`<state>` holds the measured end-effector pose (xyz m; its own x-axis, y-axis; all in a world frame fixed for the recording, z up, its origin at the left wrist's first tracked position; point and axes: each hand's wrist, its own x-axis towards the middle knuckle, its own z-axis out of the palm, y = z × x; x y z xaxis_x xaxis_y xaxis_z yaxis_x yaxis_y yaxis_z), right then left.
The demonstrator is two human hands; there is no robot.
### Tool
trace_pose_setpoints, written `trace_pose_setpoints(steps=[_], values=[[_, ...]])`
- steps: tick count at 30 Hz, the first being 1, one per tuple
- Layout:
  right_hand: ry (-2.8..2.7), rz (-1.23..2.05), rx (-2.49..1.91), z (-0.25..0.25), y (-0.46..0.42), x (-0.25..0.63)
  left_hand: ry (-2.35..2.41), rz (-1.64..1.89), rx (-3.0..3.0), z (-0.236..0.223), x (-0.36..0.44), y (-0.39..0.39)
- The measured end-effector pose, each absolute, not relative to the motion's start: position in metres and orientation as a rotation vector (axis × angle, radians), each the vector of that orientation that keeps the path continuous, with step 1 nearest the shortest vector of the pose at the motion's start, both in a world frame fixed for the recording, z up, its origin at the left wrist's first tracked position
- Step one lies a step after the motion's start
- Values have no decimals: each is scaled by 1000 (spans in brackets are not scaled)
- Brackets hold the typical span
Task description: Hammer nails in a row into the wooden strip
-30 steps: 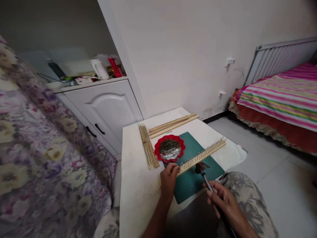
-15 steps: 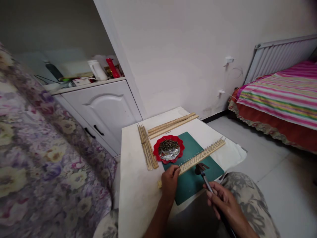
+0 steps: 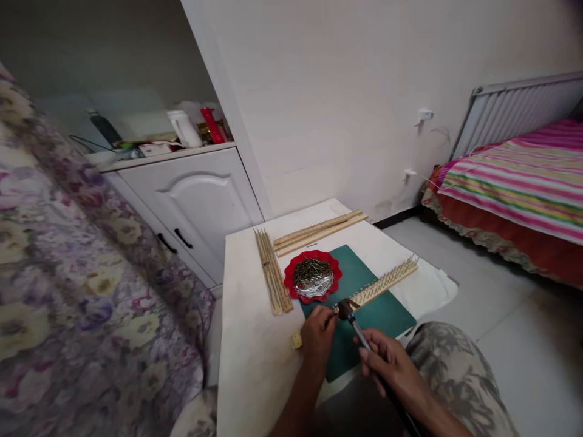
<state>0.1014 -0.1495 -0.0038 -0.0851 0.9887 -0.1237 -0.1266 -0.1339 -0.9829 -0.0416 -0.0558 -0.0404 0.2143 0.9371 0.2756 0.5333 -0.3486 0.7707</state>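
A long wooden strip [image 3: 387, 283] with rows of upright nails lies slantwise across a green mat [image 3: 353, 352]. My left hand [image 3: 317, 334] rests over its near left part, covering some of it, and the strip's bare end [image 3: 296, 340] pokes out on the left. Thumb and forefinger are pinched together at the strip; whatever is between them is too small to make out. My right hand [image 3: 387, 361] grips a claw hammer [image 3: 357, 331] by its handle. The hammer's head is at the strip, just right of my left fingertips. Beyond sits a red scalloped dish [image 3: 336, 288] full of nails.
Several narrow wooden strips [image 3: 272, 273] with nails lie left of the dish, and more wooden strips [image 3: 319, 233] lie at the table's [image 3: 255, 364] far side. A single nail [image 3: 311, 245] lies near them. A cabinet [image 3: 195, 206] stands behind left, a bed [image 3: 523, 182] right.
The hammer has moved left and up, from below the strip to over it beside my left fingertips. My left hand has shifted slightly right, and the view has tilted a little.
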Motion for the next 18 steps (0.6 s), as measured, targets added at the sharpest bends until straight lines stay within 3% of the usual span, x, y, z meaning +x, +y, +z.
trace_pose_setpoints(steps=[18], values=[[-1213, 1404, -1212, 1, -141, 93, 1410, 942, 1997, -40, -45, -57]])
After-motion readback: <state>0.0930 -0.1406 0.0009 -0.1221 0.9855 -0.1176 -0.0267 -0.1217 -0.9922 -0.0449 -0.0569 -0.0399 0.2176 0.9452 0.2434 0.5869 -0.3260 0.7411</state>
